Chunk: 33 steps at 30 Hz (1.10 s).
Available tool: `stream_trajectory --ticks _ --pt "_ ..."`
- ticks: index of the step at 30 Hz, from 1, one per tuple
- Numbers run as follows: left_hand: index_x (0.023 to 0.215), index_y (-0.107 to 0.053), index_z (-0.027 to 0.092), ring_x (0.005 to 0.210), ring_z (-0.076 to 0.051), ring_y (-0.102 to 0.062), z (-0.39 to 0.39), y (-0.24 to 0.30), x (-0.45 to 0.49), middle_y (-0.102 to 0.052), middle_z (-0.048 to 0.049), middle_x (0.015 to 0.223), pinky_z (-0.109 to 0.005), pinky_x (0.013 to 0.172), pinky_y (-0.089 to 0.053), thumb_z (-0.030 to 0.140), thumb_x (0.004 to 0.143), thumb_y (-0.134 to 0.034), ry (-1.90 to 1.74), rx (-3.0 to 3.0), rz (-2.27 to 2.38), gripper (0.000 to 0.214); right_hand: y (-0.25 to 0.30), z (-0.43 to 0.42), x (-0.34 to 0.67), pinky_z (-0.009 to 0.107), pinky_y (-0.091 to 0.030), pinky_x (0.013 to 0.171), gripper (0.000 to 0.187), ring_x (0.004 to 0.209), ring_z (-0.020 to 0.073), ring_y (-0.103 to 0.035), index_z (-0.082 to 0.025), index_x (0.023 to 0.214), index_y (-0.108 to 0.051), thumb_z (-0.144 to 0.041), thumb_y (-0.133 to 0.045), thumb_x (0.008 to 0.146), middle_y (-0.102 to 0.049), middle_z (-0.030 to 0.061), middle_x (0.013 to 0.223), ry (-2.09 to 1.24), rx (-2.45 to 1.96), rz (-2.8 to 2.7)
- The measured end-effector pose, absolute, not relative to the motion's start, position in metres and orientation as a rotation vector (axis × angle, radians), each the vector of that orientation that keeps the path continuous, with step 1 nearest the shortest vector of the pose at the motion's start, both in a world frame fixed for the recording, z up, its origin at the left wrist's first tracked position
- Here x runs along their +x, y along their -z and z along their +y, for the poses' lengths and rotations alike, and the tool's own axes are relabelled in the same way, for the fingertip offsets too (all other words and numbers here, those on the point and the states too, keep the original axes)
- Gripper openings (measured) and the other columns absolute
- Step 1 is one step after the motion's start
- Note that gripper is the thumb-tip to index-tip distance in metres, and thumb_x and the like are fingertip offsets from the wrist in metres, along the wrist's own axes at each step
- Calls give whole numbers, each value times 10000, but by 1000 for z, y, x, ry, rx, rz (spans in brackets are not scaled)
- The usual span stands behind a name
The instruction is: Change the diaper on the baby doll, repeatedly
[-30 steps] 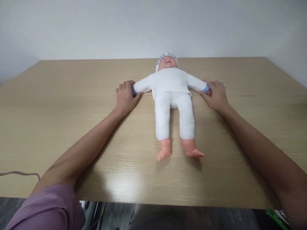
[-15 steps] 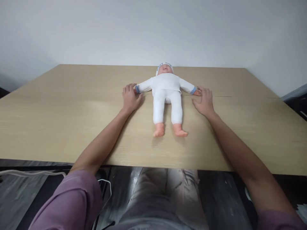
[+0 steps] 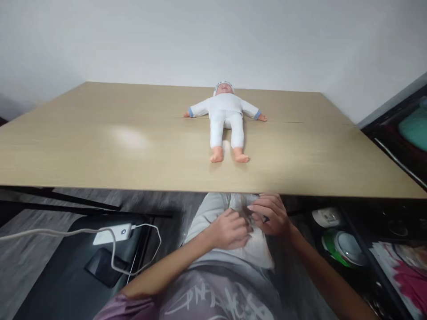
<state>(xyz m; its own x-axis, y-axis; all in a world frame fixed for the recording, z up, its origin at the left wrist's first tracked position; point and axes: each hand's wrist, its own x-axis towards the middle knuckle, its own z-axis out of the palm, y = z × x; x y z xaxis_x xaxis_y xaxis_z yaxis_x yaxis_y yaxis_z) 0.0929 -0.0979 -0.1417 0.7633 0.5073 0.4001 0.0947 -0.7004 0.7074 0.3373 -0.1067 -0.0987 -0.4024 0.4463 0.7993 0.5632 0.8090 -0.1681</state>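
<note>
Pale wood-grain table top [image 3: 100, 151], wide and flat, with a thin seam across it. On the far middle of it, a soft baby doll in a white suit with blue cuffs and a white cap [image 3: 225, 116], flat on its back, arms spread to either side, bare pink feet toward the near edge. No contact with either hand; well apart from both.

Below the near table edge, over the lap: left hand [image 3: 228, 230] and right hand [image 3: 269, 215], close together, fingertips nearly meeting. Left hand loosely curled, palm down on light grey trousers [image 3: 210, 213]. Right hand with fingers bent, tips at a small dark thing between the two hands, too blurred to name; grip or mere touch, cannot tell. Both forearms bare, a purple sleeve [image 3: 126, 306] at the left arm's upper end.

On the dark floor to the left, a white power adapter [image 3: 111, 234] with a white cable [image 3: 50, 232] looping away. To the right, under the table, a white and green round thing [image 3: 340, 249] among blurred clutter.
</note>
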Motion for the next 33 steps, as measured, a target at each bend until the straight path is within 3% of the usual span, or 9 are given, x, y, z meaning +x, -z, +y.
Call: stream_trajectory --ticks 4,6,9,13,17,20,24,30,33 --pt "1144 -718 230 1203 -327 -665 -122 196 84 -783 -129 1201 -495 1119 -507 507 1033 -619 -595 1834 1057 314 171 -155 364 516 -581 1015 215 1095 297 -739 -268 1264 -695 -278 -656 1053 -791 106 1161 -267 -1317 -1882" --pt "1173 -705 219 1258 -351 -637 -124 212 82 -771 -140 1269 -510 1146 -494 574 1024 -596 -563 1742 1151 401 201 -171 376 560 -548 1115 325 1193 327 -700 -244 1260 -687 -472 -645 1034 -751 150 1258 -558 -1663 -1615" --pt "1130 -716 203 1172 -350 -674 -120 227 88 -784 -146 1198 -485 1090 -524 676 964 -622 -499 1656 1190 509 231 -183 386 592 -520 1168 508 1214 356 -696 -245 1119 -707 -711 -601 947 -754 150 1202 -851 -1908 -1368" --pt "979 -716 207 1037 -318 -733 -108 239 113 -786 -94 995 -426 992 -565 798 857 -664 -390 1503 1175 607 245 -188 382 510 -595 1003 583 962 322 -741 -269 807 -670 -840 -573 874 -756 68 862 -1090 -1938 -1284" --pt "853 -665 210 1069 -329 -740 -101 242 138 -758 -61 884 -411 1009 -569 883 715 -760 -352 1353 1115 693 246 -185 363 468 -580 984 678 953 304 -727 -263 831 -681 -935 -624 761 -755 46 852 -1159 -1888 -1159" --pt "880 -674 201 1112 -350 -747 -107 233 145 -782 -84 910 -429 1025 -577 860 634 -873 -371 1238 1036 731 236 -184 350 443 -594 940 790 975 308 -738 -241 918 -715 -999 -636 711 -788 65 932 -1201 -1793 -1094" --pt "1036 -686 185 1125 -337 -759 -131 198 138 -806 -134 1072 -442 1038 -587 838 674 -905 -469 1112 921 778 196 -195 339 418 -613 910 790 1019 314 -751 -226 1028 -738 -974 -680 781 -812 88 1031 -1217 -1683 -1054" --pt "1185 -645 238 1178 -257 -699 -187 94 94 -745 -67 1202 -358 1034 -561 587 965 -855 -803 1172 751 463 95 -234 318 357 -639 808 462 988 285 -757 -281 1178 -758 -705 -751 995 -805 58 1090 -1156 -1416 -1094" --pt "1229 -637 270 1153 -231 -682 -206 54 76 -722 -41 1201 -332 1031 -547 528 1049 -783 -970 1241 754 347 62 -240 302 337 -648 832 432 991 273 -765 -298 1237 -763 -670 -746 1019 -805 46 1083 -1133 -1313 -1173"
